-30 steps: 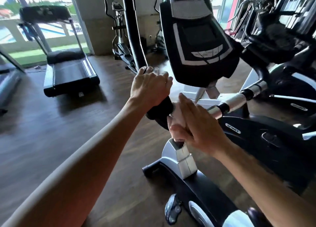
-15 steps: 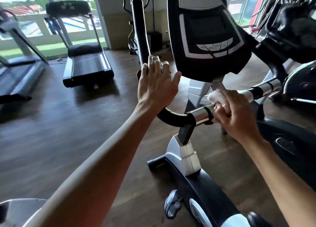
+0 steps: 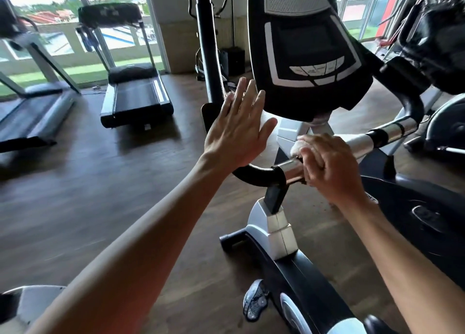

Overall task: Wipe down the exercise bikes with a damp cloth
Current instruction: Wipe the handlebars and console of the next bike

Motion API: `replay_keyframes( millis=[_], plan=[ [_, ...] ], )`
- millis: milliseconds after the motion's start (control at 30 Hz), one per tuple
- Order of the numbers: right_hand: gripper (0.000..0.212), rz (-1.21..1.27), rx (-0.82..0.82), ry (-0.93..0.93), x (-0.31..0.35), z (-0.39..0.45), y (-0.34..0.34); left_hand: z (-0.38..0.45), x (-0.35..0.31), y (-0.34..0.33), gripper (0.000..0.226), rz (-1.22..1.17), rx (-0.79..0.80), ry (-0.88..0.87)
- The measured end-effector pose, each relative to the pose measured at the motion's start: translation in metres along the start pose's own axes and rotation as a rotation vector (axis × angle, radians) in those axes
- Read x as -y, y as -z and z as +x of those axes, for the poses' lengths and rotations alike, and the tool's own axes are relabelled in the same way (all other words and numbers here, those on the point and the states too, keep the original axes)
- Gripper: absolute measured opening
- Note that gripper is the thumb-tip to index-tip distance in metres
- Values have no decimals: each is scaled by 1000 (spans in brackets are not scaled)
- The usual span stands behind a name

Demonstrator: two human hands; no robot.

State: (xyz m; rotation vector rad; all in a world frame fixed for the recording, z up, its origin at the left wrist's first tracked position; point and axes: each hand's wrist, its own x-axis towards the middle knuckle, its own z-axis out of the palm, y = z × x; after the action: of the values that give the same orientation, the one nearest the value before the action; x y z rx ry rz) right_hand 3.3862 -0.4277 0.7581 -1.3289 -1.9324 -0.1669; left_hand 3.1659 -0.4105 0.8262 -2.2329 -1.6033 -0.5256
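A black and white exercise bike (image 3: 276, 228) stands before me, its black console (image 3: 309, 56) tilted above the handlebar (image 3: 259, 175). My right hand (image 3: 329, 170) grips a white cloth (image 3: 299, 145) wrapped round the chrome part of the handlebar, just right of the black curved grip. My left hand (image 3: 239, 129) is lifted off the bar with fingers straight and spread, in front of the black upright handle (image 3: 208, 46) and left of the console. The cloth is mostly hidden under my right fingers.
Two treadmills (image 3: 136, 92) (image 3: 32, 102) stand at the left by the windows. Another exercise machine (image 3: 427, 208) sits close on the right, with more gym equipment (image 3: 432, 31) behind it. Wooden floor (image 3: 100, 182) spreads to the left. The bike's pedal (image 3: 254, 301) is low in the middle.
My left hand let go of the black handle grip and opened, lifting upward. My right hand with the cloth slid from the bar's centre onto the chrome section, then slightly back leftward.
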Motion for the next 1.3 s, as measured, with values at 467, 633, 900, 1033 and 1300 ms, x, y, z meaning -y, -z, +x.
replay_keyframes(
  millis=[467,633,900,1033,1300],
  plan=[
    [27,-31,-30,-122,-64,25,22,104,-51,-17,65,-62,-43,-298],
    [43,-106,316,-469,-59,62,38,145,-67,-27,63,33,6,-385],
    [33,-481,737,-338,-55,96,13,166,-79,-48,64,152,-34,-356],
    [43,-500,727,-369,-48,108,5,167,-79,-50,63,170,-73,-342],
    [26,-477,784,-272,-73,112,11,168,-78,-54,63,198,-102,-356]
  ],
)
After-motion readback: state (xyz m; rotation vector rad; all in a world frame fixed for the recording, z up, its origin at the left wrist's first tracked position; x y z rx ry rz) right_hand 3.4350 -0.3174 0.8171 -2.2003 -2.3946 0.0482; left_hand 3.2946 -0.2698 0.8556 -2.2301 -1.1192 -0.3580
